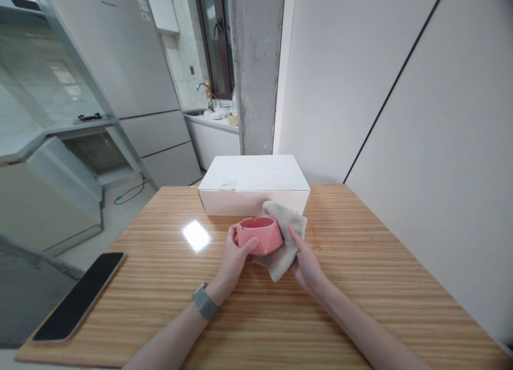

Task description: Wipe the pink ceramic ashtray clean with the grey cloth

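Note:
My left hand (236, 255) is closed around a pink ceramic ashtray (261, 235), holding it tilted just above the wooden table (360, 284). A grey watch sits on that wrist. My right hand (305, 260) grips a beige cloth (285, 236) and presses it against the right side of the ashtray. Part of the cloth hangs down below the ashtray. Both hands are near the middle of the table, just in front of a white box (252, 186).
A black phone (80, 298) lies face up near the table's left front corner. The closed white box stands at the table's far edge. A white wall runs along the right. A fridge (132, 65) and a sink counter (212, 121) are behind on the left.

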A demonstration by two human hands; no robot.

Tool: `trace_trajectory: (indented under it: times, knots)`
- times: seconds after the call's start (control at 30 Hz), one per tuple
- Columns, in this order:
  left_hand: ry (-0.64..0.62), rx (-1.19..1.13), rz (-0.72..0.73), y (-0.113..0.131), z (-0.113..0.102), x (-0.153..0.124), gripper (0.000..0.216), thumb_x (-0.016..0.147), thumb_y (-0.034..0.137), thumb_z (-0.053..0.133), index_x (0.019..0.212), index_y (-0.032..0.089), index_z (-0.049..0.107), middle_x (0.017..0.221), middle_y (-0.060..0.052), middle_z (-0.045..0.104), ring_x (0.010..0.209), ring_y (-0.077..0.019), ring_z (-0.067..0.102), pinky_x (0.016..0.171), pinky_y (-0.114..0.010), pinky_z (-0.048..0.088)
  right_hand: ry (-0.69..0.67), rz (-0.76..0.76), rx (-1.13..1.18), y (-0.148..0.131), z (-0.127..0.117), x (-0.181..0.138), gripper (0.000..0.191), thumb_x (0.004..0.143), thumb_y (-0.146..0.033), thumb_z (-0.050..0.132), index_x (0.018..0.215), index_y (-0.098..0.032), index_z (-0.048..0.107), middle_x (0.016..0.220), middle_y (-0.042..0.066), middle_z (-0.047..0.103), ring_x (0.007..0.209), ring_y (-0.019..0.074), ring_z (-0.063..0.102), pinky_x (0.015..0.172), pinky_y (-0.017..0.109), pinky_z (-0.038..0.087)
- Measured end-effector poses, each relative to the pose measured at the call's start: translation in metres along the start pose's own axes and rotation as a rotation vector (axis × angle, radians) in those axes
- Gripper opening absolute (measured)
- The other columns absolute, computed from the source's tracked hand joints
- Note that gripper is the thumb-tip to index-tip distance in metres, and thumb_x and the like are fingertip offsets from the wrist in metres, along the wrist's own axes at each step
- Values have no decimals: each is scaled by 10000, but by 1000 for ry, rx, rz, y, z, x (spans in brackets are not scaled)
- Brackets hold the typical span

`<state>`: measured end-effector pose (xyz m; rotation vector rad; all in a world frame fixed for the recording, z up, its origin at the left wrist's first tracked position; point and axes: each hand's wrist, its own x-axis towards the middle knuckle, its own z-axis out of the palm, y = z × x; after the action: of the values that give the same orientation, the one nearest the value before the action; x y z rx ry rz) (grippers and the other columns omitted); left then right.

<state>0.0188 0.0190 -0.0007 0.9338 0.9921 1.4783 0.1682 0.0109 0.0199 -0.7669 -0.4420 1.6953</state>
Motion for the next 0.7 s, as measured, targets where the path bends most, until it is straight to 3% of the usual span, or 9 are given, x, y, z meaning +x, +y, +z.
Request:
trace_trajectory:
  times: [0.3,0.53,0.7]
  knots:
    - [56,136,-4,3,3,-4,634,591,320,840,1108,210,489,1132,-95,591,980,-245,603,830,-352,483,-22,11,-17,6,-2,0,380,791,-462,678,1075,-211,715,1123,56,747,1219,293,585,1040,443,461]
    - [-169,-200,-129,-4,-1,4,553,753,444,688,1223,217,504,1273,-101,575,1198,-255,520,999,-371,403,111,-14,39,-8,-3,6,253,803,-390,664,967,-216,747,1048,33,772,1163,294,627,1010,424,498]
    - [-337,-67,-85,1,-11,4,629,764,285,726,1327,234,450,1356,-117,540,1240,-270,498,994,-383,413,74,31,43,-16,-8,12,277,852,-375,597,1007,-189,732,995,65,784,1105,290,662,978,428,515]
